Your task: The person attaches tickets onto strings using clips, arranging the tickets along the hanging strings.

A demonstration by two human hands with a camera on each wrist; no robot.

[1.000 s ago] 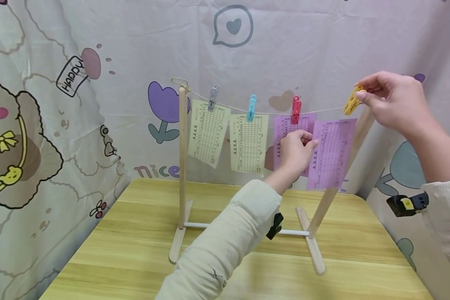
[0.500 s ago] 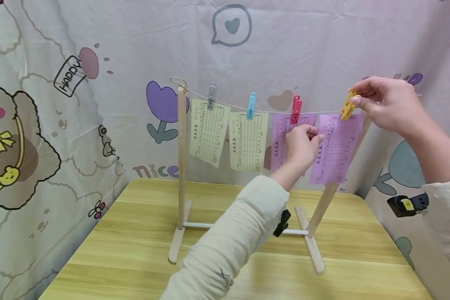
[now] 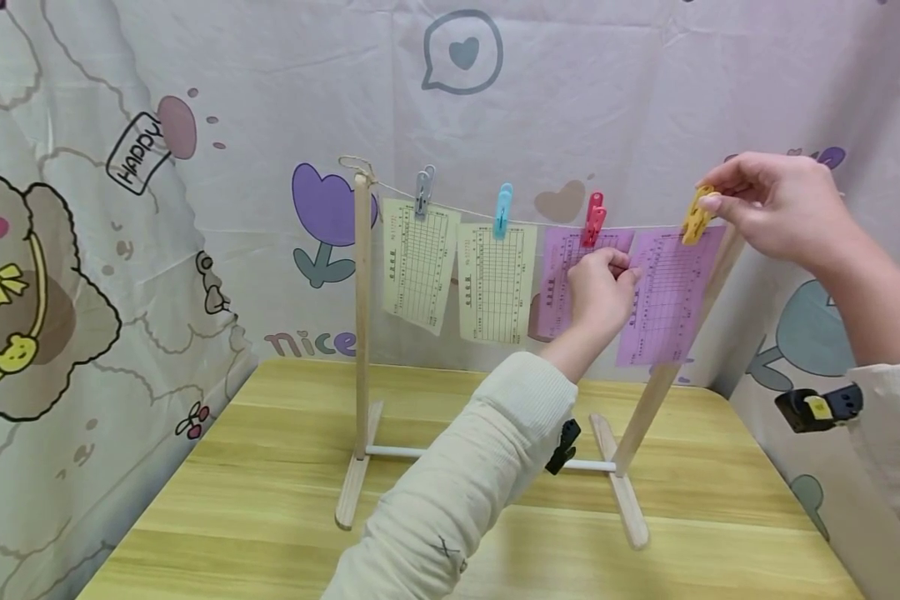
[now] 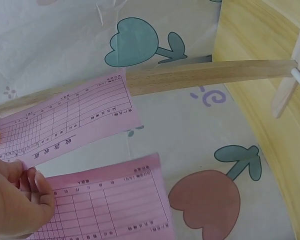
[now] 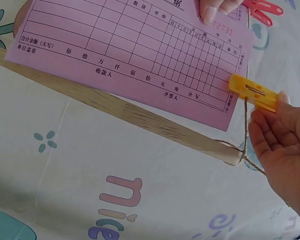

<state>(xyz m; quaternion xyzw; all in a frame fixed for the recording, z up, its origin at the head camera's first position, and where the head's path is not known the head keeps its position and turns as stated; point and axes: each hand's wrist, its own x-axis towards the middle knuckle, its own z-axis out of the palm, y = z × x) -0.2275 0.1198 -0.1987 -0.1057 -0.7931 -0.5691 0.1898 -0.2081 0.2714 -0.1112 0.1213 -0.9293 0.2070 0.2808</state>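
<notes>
My right hand (image 3: 783,208) pinches a yellow clothespin (image 3: 697,218) near the right end of the string. In the right wrist view the tip of that yellow clothespin (image 5: 252,92) sits over the top edge of a pink receipt slip (image 5: 140,55), at the string. With thumb and fingers my left hand (image 3: 603,287) pinches the left edge of this pink slip (image 3: 667,308). Behind the left hand a second pink slip (image 3: 555,283) hangs from a red clothespin (image 3: 594,221), partly hidden. In the left wrist view both slips show beside my left hand (image 4: 20,200).
Two yellow slips hang further left, one under a grey clothespin (image 3: 424,192), the other under a blue clothespin (image 3: 502,212). The string runs between a left wooden post (image 3: 363,333) and a slanting right post (image 3: 648,408). The stand's feet rest on a wooden table (image 3: 270,467).
The right hand has lowered the yellow clothespin leftward onto the pink slip's top edge. The left hand has raised that slip to the string and shifted slightly right.
</notes>
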